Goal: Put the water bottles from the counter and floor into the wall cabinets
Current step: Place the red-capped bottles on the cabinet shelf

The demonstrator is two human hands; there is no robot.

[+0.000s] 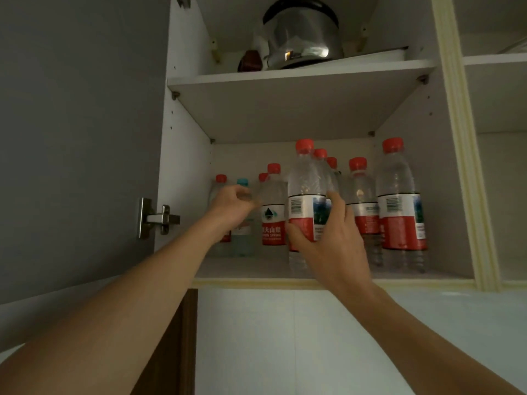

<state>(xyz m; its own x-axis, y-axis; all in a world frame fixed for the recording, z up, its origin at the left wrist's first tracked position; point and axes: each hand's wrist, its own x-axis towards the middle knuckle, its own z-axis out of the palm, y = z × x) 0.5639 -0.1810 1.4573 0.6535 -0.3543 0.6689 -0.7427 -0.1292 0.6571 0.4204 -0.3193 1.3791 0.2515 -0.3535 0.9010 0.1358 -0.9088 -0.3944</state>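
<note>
Both hands reach up into the open wall cabinet [182, 155]. The right hand [328, 240] wraps a clear bottle [306, 195] at its label, thumb across the front low on the red band, fingers curled round the far side, forearm rising from the lower right. That bottle stands at the front edge of the lower shelf [242, 270], upright or nearly so. The left hand [231, 205] is stretched further in, wrist bent, fingers curled at the neck of a second bottle [272, 206]; motion blur hides whether they close on it.

The held bottle has a white label panel with a barcode over a red band and a green picture at its side. The second bottle shows a dark mountain emblem on white, then white characters and the partly legible Latin line "SPRING" on red.

Left of the held bottle stand a red-capped bottle [221, 181] and a teal-capped bottle [242, 223] with a pale label. Right of it stand more red-capped bottles, the nearest one [400, 201] beside the cabinet's right wall. All are ribbed clear plastic.

Above the held bottle, on the upper shelf [299, 75], sits a round polished steel kettle [302, 38] with a dark brown object [251, 61] beside it. A metal hinge [156, 218] joins the grey door [71, 124] to the cabinet's left wall.
</note>
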